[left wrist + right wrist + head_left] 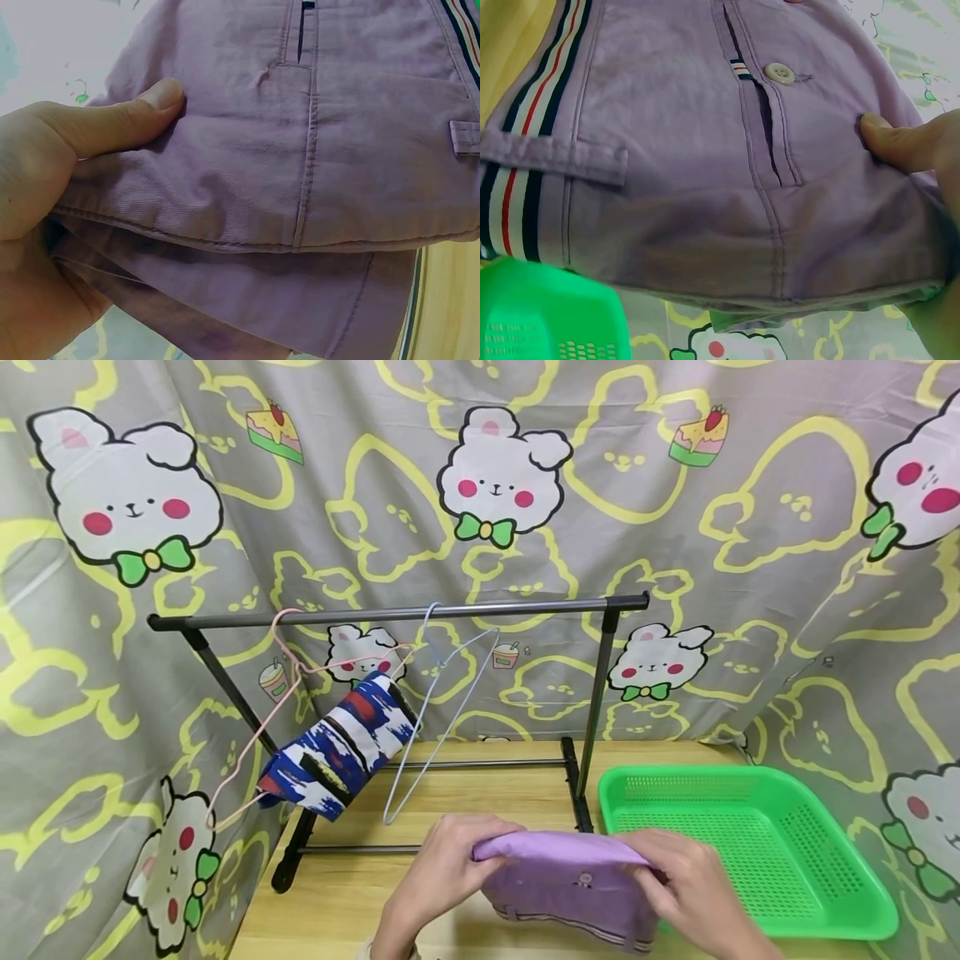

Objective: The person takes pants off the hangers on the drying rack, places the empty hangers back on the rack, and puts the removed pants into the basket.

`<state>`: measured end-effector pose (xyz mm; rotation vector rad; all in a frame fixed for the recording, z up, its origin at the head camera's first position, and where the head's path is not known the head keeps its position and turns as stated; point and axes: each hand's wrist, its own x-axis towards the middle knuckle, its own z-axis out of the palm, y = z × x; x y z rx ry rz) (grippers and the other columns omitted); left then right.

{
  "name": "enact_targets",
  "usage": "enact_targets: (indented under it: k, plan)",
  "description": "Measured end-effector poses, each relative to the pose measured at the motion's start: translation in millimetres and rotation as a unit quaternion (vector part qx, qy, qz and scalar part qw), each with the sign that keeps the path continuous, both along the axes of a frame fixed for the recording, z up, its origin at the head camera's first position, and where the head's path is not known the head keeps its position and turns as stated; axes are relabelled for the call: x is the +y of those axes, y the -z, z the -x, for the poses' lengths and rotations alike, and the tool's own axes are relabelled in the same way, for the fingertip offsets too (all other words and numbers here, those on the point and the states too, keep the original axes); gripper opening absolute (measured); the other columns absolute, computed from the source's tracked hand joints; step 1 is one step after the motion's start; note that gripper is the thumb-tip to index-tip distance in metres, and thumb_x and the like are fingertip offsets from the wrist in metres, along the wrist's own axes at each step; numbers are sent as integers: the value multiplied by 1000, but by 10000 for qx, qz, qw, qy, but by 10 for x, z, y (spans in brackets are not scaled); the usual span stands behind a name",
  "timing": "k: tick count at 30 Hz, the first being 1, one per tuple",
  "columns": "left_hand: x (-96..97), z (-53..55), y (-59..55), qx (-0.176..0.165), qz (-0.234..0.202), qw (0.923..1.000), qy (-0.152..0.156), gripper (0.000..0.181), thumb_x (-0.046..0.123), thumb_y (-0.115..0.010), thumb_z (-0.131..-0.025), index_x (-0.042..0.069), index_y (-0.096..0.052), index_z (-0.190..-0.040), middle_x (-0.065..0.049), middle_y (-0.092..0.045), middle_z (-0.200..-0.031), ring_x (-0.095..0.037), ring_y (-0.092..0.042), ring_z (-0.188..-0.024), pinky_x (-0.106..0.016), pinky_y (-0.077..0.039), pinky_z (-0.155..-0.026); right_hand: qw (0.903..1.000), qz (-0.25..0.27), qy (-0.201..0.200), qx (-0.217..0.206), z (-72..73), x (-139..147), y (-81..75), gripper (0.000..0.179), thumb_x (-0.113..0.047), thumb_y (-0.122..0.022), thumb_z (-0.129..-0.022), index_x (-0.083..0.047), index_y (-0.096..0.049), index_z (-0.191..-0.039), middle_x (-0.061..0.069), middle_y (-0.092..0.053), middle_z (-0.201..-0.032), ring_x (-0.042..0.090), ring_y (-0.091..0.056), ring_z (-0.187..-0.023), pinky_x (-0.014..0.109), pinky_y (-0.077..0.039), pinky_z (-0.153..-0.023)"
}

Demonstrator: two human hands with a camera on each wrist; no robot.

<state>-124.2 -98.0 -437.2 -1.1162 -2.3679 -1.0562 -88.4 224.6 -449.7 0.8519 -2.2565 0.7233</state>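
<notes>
A pair of purple pants, folded, hangs between my two hands above the front of the table. My left hand pinches one end of the top fold, thumb on the near face and fingers behind. At the other end my right hand grips the cloth the same way. A striped side band, a belt loop and a buttoned pocket show in the right wrist view. Several cloth layers are visible below my thumb in the left wrist view. The pants' leg length is hidden.
A dark metal rack stands behind my hands. On it hang a pink hanger, carrying a blue, white and red patterned garment, and a bare light-blue hanger. A green perforated basket sits at the right. A patterned curtain surrounds the table.
</notes>
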Motion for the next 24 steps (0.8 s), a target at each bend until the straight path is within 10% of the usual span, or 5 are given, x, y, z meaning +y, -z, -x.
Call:
enact_targets:
  k: [13,24]
  plan:
    - [186,148,-90,432,240,9987,116,26,25,-82,-89,22,-78,-114,12,-76,-100,3,-67,-83,-19,-50,-71,9995,-259,122,129,68,209,-177,39,-3,-69,-74,-11,-79,-111,0,-76,-102,22,-74,-86,25,-58,-77]
    - [393,231,-74,628,123,9975,308,25,13,-83,-86,16,-79,-111,5,-78,-101,-2,-72,-88,-17,-52,-72,9985,-442,162,284,113,414,-233,38,-41,-48,-107,-17,-78,-113,-4,-76,-105,17,-73,-89,16,-53,-84]
